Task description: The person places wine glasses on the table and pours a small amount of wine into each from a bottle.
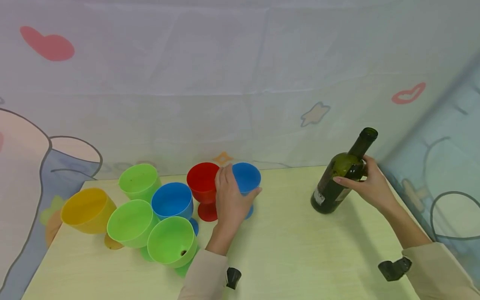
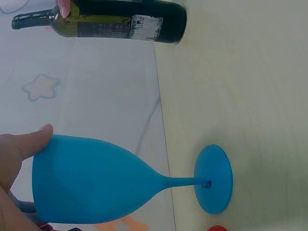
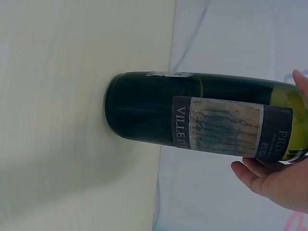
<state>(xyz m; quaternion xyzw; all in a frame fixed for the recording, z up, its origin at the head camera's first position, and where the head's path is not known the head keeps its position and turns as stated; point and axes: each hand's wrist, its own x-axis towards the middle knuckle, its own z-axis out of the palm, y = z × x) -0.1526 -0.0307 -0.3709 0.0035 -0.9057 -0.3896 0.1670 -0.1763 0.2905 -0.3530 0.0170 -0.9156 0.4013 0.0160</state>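
Note:
At the back middle of the table stands a blue goblet (image 1: 246, 179). My left hand (image 1: 233, 204) grips its bowl near the rim, thumb on one side and fingers on the other. In the left wrist view the goblet's foot (image 2: 213, 179) rests on the tabletop. To the right is a dark green wine bottle (image 1: 330, 189), its base on the table. My right hand (image 1: 371, 187) holds it around the shoulder, just below the neck. The label (image 3: 231, 126) faces the right wrist camera. Close to my left hand's fingers stands a red goblet (image 1: 202, 183).
Left of the red goblet are another blue goblet (image 1: 172, 202), a yellow goblet (image 1: 88, 210) and green goblets at the back (image 1: 138, 181), middle (image 1: 131, 223) and front (image 1: 168, 241). A printed cloth (image 1: 240, 83) hangs behind the pale table (image 1: 285, 246).

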